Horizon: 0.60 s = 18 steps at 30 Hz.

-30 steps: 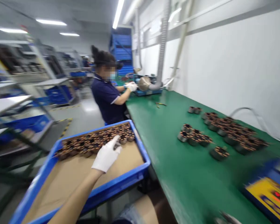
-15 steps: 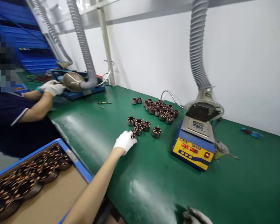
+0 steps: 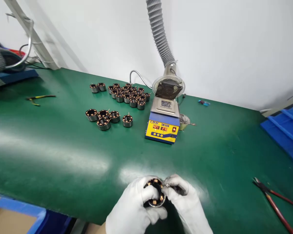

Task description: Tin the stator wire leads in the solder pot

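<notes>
Both my hands wear white gloves and meet at the bottom middle of the view, over the green mat [image 3: 51, 152]. My left hand [image 3: 134, 208] is wrapped round a small wound stator ring [image 3: 155, 192] with copper coils. My right hand [image 3: 185, 203] pinches the ring's right edge with closed fingers. A small group of the same stators [image 3: 104, 118] lies further back on the mat, and a bigger cluster of stators [image 3: 127, 94] sits behind it.
A yellow and blue solder pot [image 3: 163, 122] stands mid-table under a grey extraction hose [image 3: 161, 35]. Red-handled cutters [image 3: 273, 200] lie at the right. Yellow-handled pliers [image 3: 39, 97] lie at the left. Blue bins [image 3: 285, 130] sit at the right edge, a blue tray corner [image 3: 17, 211] at bottom left.
My view swung right, away from the blue tray and the co-worker. My left hand came back from the stators on the mat to my front, now holding one, and my right hand joined it.
</notes>
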{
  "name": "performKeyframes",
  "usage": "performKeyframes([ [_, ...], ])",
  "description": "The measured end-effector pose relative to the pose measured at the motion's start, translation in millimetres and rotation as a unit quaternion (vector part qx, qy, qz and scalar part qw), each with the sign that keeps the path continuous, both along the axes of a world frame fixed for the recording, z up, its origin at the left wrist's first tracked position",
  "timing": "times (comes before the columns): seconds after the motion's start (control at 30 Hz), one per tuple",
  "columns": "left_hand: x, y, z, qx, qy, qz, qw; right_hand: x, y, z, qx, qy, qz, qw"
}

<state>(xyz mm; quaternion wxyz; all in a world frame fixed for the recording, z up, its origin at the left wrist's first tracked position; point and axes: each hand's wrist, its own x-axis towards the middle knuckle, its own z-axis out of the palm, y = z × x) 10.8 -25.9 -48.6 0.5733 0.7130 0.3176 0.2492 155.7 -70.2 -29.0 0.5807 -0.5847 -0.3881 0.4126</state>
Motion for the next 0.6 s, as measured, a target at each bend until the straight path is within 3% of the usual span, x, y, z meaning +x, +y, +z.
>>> performKeyframes([
  [0.07, 1, -4, 2.1, -0.107, -0.042, -0.052, 0.992, 5, -5, 7.3, 0.083, -0.062, 0.032, 0.994],
  [0.13, 1, -9, 4.4, -0.240, -0.096, -0.079, 0.963, 12, -6, 15.0, 0.126, -0.083, 0.053, 0.987],
  [0.2, -2, -13, 8.8, -0.362, -0.152, -0.106, 0.914, 24, -7, 21.2, 0.158, -0.028, -0.014, 0.987],
  [0.27, -6, -11, 14.1, -0.426, -0.180, -0.118, 0.879, 38, -8, 22.5, 0.195, 0.078, -0.110, 0.971],
  [0.33, -10, -4, 16.9, -0.387, -0.153, -0.117, 0.902, 45, -10, 16.8, 0.182, 0.153, -0.111, 0.965],
  [0.43, -14, 14, 14.0, -0.267, -0.105, -0.104, 0.952, 31, -14, -0.5, 0.011, 0.219, 0.015, 0.976],
  [0.5, -14, 23, 10.5, -0.179, -0.073, -0.116, 0.974, 10, -15, -11.7, -0.077, 0.304, 0.110, 0.943],
  [0.6, -9, 26, 7.1, -0.098, 0.026, -0.073, 0.992, -16, -13, -22.5, -0.105, 0.415, 0.171, 0.887],
])
